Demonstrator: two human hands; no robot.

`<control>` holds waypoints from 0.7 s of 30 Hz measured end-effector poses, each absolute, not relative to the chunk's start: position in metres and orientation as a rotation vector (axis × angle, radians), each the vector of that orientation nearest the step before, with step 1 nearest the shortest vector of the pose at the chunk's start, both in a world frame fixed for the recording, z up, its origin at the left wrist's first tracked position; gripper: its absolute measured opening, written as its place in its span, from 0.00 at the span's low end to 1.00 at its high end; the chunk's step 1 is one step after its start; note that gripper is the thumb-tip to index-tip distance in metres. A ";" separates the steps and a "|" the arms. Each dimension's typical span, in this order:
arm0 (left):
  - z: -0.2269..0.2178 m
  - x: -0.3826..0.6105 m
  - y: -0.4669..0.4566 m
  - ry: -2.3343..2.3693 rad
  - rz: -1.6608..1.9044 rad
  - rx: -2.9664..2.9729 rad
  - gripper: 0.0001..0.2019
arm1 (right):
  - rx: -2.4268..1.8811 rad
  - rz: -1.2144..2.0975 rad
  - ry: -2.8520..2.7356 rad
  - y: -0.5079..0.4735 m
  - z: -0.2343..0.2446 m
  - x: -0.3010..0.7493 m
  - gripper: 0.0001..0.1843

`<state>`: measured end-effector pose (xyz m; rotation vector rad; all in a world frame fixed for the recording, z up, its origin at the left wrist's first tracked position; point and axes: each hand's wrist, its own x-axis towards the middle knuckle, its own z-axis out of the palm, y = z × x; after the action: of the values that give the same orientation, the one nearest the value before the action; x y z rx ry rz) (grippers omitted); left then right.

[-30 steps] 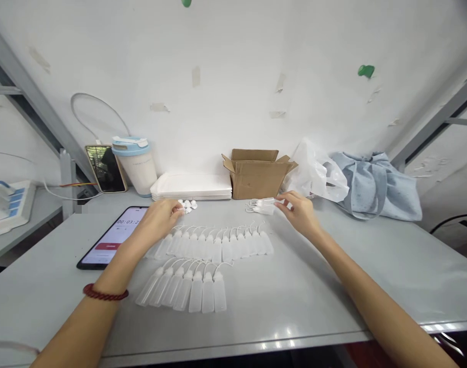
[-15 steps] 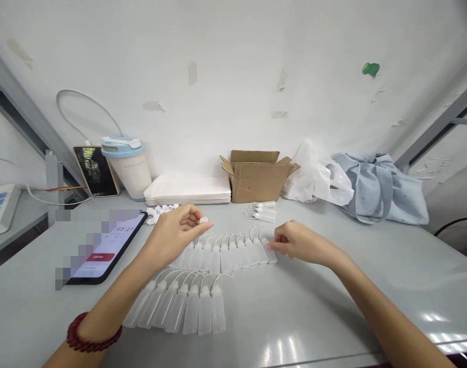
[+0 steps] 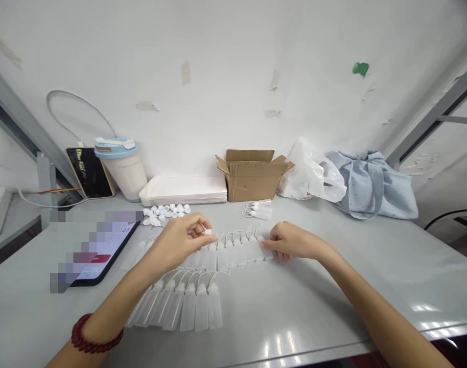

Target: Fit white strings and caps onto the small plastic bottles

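Hands over bottles on a grey table (image 3: 313, 306); the clock face is centred on the far row of bottles (image 3: 229, 255). The left hand (image 3: 183, 235), toward 10 o'clock, pinches one white cap (image 3: 207, 231) between thumb and fingers. The right hand (image 3: 297, 241), near 3 o'clock, has bent fingers touching the end bottle (image 3: 269, 253); whether they grip it cannot be told. The step in hand appears to be pairing cap and bottle; the next move seems to call for steadying the bottle and carrying the cap toward 3 o'clock, to its narrow end.

Counts: near row (image 3: 189, 312), 7 o'clock, seven bottles, the leftmost partly covered; far row, about seven right of the left hand, others hidden or overlapping; small group (image 3: 262, 210), between 1 and 2 o'clock, apparently three. The heap of caps (image 3: 166, 212), 10 o'clock, exceeds ten but overlaps too much for exact counting. Also present: one cardboard box (image 3: 251, 181), 1 o'clock; one tumbler (image 3: 123, 171), 10 o'clock; two phones, one upright (image 3: 91, 174) at 10 o'clock, one flat (image 3: 103, 255) at 9 o'clock.
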<state>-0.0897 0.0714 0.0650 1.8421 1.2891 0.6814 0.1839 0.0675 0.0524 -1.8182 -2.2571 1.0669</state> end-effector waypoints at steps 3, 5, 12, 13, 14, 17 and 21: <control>0.064 -0.089 0.070 1.273 0.653 1.831 0.10 | -1.854 1.089 -2.248 0.067 0.053 0.183 0.17; 0.063 -0.088 0.070 1.261 0.645 1.821 0.10 | -1.876 1.098 -2.234 0.066 0.053 0.182 0.16; 0.061 -0.083 0.068 1.240 0.639 1.760 0.11 | -1.874 0.862 -2.051 0.066 0.057 0.180 0.14; 0.061 -0.082 0.068 1.231 0.644 1.751 0.11 | -1.863 0.807 -1.986 0.065 0.058 0.178 0.14; 0.062 -0.082 0.067 1.220 0.651 1.738 0.11 | -1.834 0.773 -1.917 0.064 0.060 0.176 0.14; 0.066 -0.080 0.066 1.195 0.685 1.682 0.09 | -1.607 0.873 -1.743 0.059 0.065 0.168 0.13; 0.071 -0.080 0.066 1.164 0.726 1.617 0.09 | -1.234 1.251 -1.643 0.049 0.068 0.153 0.13</control>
<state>-0.0801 0.0656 0.0715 1.6168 1.1643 0.7256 0.1533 0.0494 0.0681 -1.2345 -1.6434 1.2509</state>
